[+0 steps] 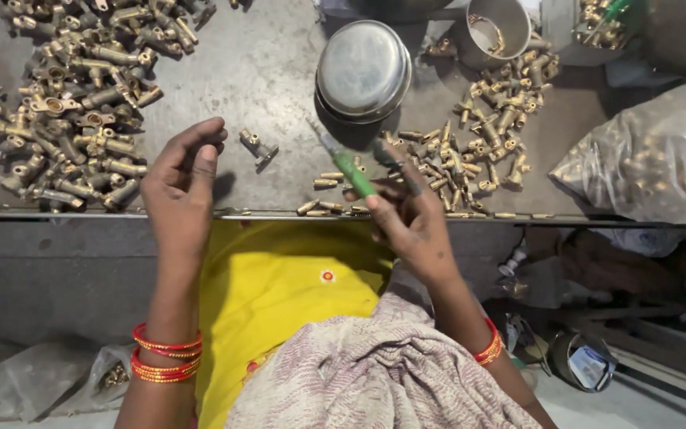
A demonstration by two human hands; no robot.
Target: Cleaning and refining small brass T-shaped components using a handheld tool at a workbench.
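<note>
While the left hand (180,187) hangs over the near edge of the grey workbench (263,71), its fingers (200,139) curl loosely inward and grip nothing that can be seen; whether something tiny sits between thumb and fingertips cannot be told. A single brass fitting (258,148) lies on the bench just to the right of those fingertips, close but apart from them. The right hand (410,218) is closed around a green-handled screwdriver (351,171), the handle pinched between thumb and fingers (395,163) and the thin metal shaft pointing up and to the left, toward an upturned steel bowl (363,70). Small brass pins (331,181) lie scattered on the bench under and beside the screwdriver. A big heap of brass fittings (73,111) fills the bench left of the left hand, and a looser spread of brass parts (490,119) lies to the right of the right hand, beside a clear plastic bag (653,155).
</note>
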